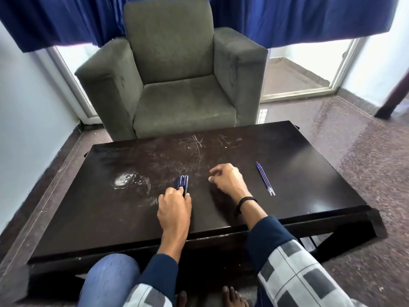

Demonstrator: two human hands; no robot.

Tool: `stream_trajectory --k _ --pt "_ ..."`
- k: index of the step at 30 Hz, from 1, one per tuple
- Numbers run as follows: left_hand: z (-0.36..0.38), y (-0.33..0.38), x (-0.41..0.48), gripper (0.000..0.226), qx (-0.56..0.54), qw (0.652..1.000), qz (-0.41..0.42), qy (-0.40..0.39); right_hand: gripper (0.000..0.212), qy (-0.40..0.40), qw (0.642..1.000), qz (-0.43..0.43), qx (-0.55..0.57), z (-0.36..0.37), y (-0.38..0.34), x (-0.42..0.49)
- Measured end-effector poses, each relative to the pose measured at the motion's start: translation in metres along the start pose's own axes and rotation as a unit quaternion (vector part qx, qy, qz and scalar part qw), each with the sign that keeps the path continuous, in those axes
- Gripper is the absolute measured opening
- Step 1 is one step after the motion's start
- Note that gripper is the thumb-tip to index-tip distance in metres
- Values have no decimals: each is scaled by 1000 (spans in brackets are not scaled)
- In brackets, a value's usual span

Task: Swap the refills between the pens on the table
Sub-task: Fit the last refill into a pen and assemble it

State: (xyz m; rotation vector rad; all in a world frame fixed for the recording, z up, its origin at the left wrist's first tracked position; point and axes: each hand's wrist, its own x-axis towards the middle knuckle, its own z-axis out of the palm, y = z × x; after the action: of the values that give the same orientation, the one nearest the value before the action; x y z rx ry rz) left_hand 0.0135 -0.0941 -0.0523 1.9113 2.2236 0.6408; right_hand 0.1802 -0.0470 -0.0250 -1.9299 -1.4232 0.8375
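On the table (pixel 287 151), left hand (pixel 174 209) seemingly pinches pens (pixel 182 181); right hand (pixel 228 180) loosely curled, empty, near refills (pixel 265 179).

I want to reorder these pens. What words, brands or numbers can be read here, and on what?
None can be read.
Any print on the pens held by the left hand, or on the refills lying on the table, is too small to make out.

Near ends of pens (pixel 182 182) hidden under left hand (pixel 174 210); count in bundle unclear
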Motion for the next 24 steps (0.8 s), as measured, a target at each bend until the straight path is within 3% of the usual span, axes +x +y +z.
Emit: stream_trajectory --k 24 --pt "3 16 15 39 -50 998 -43 5 21 19 1000 -4 -16 5 4 -2"
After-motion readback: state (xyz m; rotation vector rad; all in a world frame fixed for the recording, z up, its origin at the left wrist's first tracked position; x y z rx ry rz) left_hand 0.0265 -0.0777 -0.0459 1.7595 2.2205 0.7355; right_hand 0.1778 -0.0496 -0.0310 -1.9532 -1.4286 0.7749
